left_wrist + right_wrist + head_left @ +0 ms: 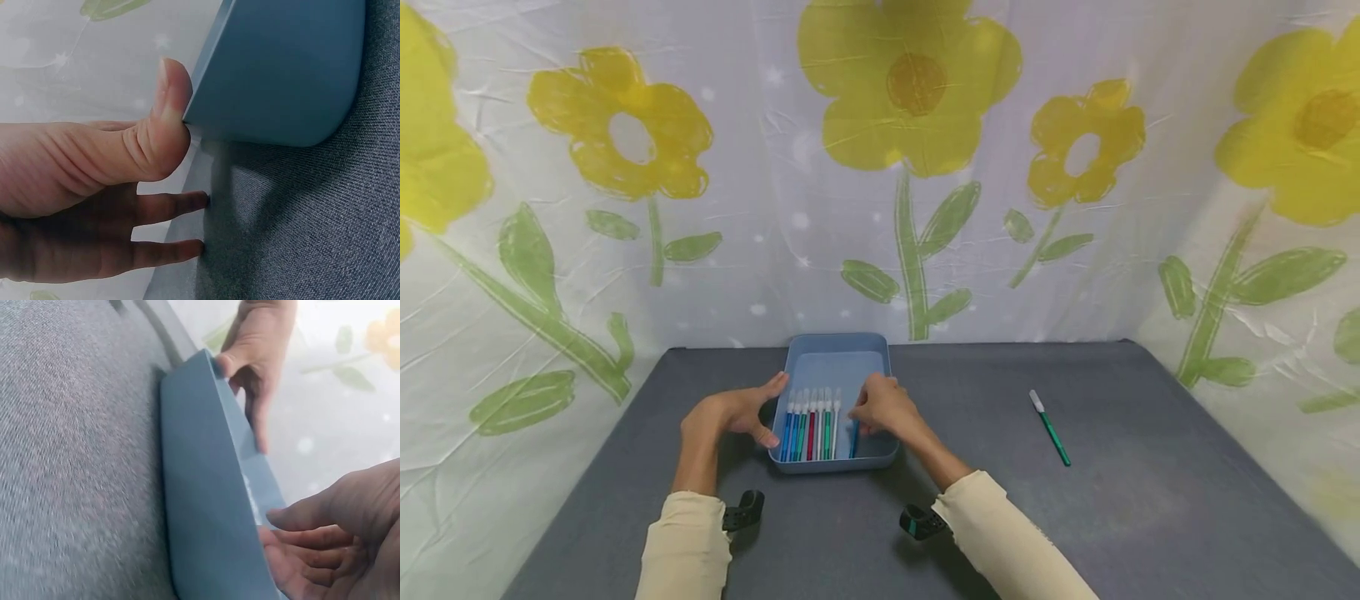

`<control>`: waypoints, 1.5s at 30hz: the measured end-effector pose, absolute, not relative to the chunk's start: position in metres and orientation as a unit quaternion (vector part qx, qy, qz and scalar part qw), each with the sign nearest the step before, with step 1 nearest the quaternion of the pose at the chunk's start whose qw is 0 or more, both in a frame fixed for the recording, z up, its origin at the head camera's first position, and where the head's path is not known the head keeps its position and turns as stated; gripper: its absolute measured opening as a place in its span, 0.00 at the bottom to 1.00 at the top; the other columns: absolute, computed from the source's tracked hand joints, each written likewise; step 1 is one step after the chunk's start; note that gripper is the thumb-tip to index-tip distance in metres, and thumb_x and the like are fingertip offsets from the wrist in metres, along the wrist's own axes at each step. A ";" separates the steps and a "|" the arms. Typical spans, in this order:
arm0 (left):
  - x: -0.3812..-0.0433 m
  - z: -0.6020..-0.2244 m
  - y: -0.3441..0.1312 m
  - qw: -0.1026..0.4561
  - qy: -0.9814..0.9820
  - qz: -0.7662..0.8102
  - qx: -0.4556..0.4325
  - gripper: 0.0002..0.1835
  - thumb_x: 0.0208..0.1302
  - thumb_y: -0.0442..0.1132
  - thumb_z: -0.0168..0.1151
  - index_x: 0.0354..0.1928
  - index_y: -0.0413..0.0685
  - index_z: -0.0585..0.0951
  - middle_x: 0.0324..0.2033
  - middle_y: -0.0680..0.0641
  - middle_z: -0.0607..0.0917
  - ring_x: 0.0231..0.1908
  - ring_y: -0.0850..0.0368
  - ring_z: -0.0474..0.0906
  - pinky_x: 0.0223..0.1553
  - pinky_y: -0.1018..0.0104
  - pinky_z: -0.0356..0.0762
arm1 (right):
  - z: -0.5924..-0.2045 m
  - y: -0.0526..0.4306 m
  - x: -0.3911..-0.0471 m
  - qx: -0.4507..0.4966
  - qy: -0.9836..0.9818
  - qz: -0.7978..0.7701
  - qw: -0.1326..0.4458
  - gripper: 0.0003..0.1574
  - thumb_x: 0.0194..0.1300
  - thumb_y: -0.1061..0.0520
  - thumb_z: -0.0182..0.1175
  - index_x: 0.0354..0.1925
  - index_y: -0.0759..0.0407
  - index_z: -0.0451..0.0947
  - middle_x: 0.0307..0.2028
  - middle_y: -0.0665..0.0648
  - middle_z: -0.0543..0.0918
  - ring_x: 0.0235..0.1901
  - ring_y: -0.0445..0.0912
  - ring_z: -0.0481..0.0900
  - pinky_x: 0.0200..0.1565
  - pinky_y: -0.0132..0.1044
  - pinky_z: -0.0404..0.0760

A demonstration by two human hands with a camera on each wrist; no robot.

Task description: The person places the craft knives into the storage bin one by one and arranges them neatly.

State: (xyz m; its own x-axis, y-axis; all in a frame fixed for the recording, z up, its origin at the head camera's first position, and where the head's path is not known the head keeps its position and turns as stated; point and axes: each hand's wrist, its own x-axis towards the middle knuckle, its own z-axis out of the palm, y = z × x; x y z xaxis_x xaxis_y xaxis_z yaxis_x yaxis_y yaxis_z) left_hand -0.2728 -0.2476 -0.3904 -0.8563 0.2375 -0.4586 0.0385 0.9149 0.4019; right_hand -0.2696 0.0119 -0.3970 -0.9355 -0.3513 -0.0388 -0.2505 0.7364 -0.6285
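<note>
In the head view a blue-grey tray (838, 342) holds a row of felt-tip pens (810, 429) with white caps, barrels blue, green and red, lying side by side in its left part. My left hand (739, 412) is at the tray's left side, its thumb resting on the rim near the front corner and its fingers extended outside. Inside the tray, right of the row, my right hand (883, 406) pinches a blue felt-tip pen (853, 439) by its upper part; the fingers cover its top. The right wrist view hides that pen behind the tray wall.
A green felt-tip pen (1051, 429) with a white cap lies on the dark grey table (1120, 517), well right of the tray. Behind the table hangs a white curtain (760, 250) printed with yellow flowers. Both wrists carry black straps with small devices.
</note>
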 end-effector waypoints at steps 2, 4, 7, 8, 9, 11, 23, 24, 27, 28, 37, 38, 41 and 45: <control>-0.273 -0.391 -0.248 0.258 0.944 0.192 0.071 0.69 0.56 0.48 0.80 0.85 0.51 0.37 0.84 0.34 0.39 0.82 0.26 0.44 0.76 0.27 0.51 | -0.395 0.016 -0.270 -0.164 0.926 -0.331 0.073 0.09 0.69 0.60 0.69 0.33 0.66 0.90 0.23 0.61 0.90 0.25 0.53 0.90 0.27 0.36 0.83; -0.273 -0.391 -0.248 0.260 0.943 0.193 0.071 0.69 0.56 0.48 0.80 0.85 0.51 0.37 0.84 0.34 0.39 0.82 0.26 0.43 0.76 0.27 0.51 | -0.392 0.021 -0.270 -0.159 0.926 -0.335 0.071 0.09 0.69 0.60 0.69 0.33 0.66 0.90 0.22 0.61 0.90 0.25 0.52 0.90 0.27 0.36 0.82; -0.273 -0.390 -0.247 0.261 0.942 0.200 0.069 0.69 0.56 0.47 0.80 0.85 0.52 0.36 0.84 0.35 0.38 0.82 0.27 0.42 0.76 0.27 0.50 | -0.385 0.030 -0.271 -0.145 0.924 -0.348 0.070 0.09 0.70 0.60 0.68 0.35 0.67 0.89 0.22 0.60 0.90 0.25 0.51 0.90 0.28 0.35 0.82; -0.273 -0.389 -0.247 0.261 0.942 0.201 0.070 0.69 0.56 0.47 0.80 0.85 0.52 0.36 0.84 0.35 0.38 0.82 0.27 0.42 0.77 0.27 0.50 | -0.383 0.034 -0.271 -0.140 0.923 -0.351 0.068 0.10 0.70 0.60 0.68 0.35 0.67 0.89 0.23 0.59 0.89 0.25 0.50 0.90 0.29 0.34 0.82; -0.273 -0.389 -0.247 0.260 0.941 0.203 0.070 0.69 0.56 0.47 0.80 0.85 0.52 0.36 0.84 0.35 0.38 0.82 0.27 0.42 0.77 0.27 0.50 | -0.381 0.038 -0.272 -0.134 0.923 -0.353 0.066 0.10 0.70 0.60 0.68 0.36 0.67 0.89 0.23 0.59 0.90 0.25 0.50 0.90 0.29 0.34 0.82; -0.272 -0.388 -0.247 0.259 0.942 0.204 0.071 0.69 0.56 0.46 0.80 0.85 0.51 0.37 0.84 0.34 0.38 0.82 0.27 0.42 0.77 0.27 0.50 | -0.376 0.046 -0.273 -0.126 0.922 -0.362 0.060 0.09 0.70 0.60 0.68 0.36 0.67 0.89 0.23 0.59 0.90 0.27 0.52 0.90 0.30 0.34 0.83; -0.272 -0.390 -0.251 0.256 0.940 0.206 0.091 0.69 0.56 0.45 0.80 0.85 0.47 0.37 0.84 0.34 0.37 0.82 0.27 0.41 0.77 0.28 0.49 | -0.366 0.113 -0.276 -0.102 0.932 -0.347 0.027 0.10 0.72 0.59 0.66 0.40 0.67 0.88 0.26 0.59 0.90 0.30 0.55 0.90 0.32 0.38 0.84; -0.272 -0.390 -0.251 0.256 0.940 0.206 0.089 0.69 0.56 0.45 0.80 0.85 0.47 0.37 0.84 0.34 0.37 0.82 0.27 0.41 0.77 0.28 0.49 | -0.366 0.119 -0.276 -0.095 0.933 -0.345 0.030 0.11 0.72 0.59 0.65 0.41 0.67 0.88 0.26 0.59 0.90 0.32 0.56 0.90 0.33 0.39 0.85; -0.272 -0.392 -0.249 0.255 0.941 0.208 0.084 0.69 0.56 0.45 0.80 0.85 0.48 0.37 0.84 0.34 0.37 0.82 0.28 0.41 0.77 0.28 0.50 | -0.365 0.138 -0.277 -0.075 0.940 -0.330 0.035 0.11 0.72 0.58 0.65 0.42 0.67 0.88 0.27 0.59 0.90 0.33 0.56 0.91 0.34 0.40 0.86; -0.273 -0.393 -0.249 0.255 0.941 0.208 0.082 0.69 0.56 0.46 0.80 0.85 0.48 0.37 0.84 0.34 0.38 0.82 0.27 0.41 0.77 0.28 0.50 | -0.365 0.145 -0.276 -0.068 0.942 -0.326 0.037 0.12 0.72 0.58 0.65 0.43 0.67 0.88 0.28 0.60 0.90 0.33 0.56 0.91 0.35 0.42 0.87; -0.273 -0.393 -0.249 0.250 0.943 0.206 0.073 0.68 0.56 0.45 0.81 0.85 0.50 0.38 0.84 0.34 0.39 0.82 0.27 0.42 0.77 0.28 0.51 | -0.365 0.209 -0.273 -0.034 0.960 -0.275 0.040 0.14 0.73 0.57 0.65 0.42 0.70 0.88 0.31 0.65 0.91 0.32 0.57 0.88 0.34 0.44 0.85; -0.273 -0.393 -0.250 0.250 0.943 0.207 0.073 0.68 0.56 0.45 0.81 0.85 0.50 0.38 0.84 0.34 0.39 0.82 0.27 0.42 0.77 0.27 0.50 | -0.365 0.215 -0.273 -0.032 0.963 -0.265 0.040 0.15 0.73 0.57 0.64 0.42 0.71 0.88 0.31 0.65 0.91 0.32 0.57 0.88 0.32 0.43 0.83; -0.272 -0.393 -0.250 0.251 0.942 0.212 0.071 0.68 0.56 0.45 0.81 0.85 0.51 0.38 0.84 0.34 0.39 0.82 0.27 0.42 0.77 0.27 0.50 | -0.368 0.230 -0.272 -0.027 0.969 -0.243 0.042 0.15 0.72 0.58 0.64 0.38 0.70 0.89 0.30 0.65 0.90 0.29 0.56 0.87 0.30 0.41 0.80; -0.271 -0.392 -0.250 0.251 0.942 0.212 0.066 0.68 0.56 0.46 0.80 0.85 0.52 0.38 0.84 0.34 0.40 0.82 0.27 0.43 0.76 0.26 0.50 | -0.376 0.246 -0.271 -0.023 0.971 -0.232 0.046 0.15 0.70 0.61 0.63 0.29 0.68 0.87 0.21 0.59 0.87 0.22 0.48 0.81 0.27 0.37 0.74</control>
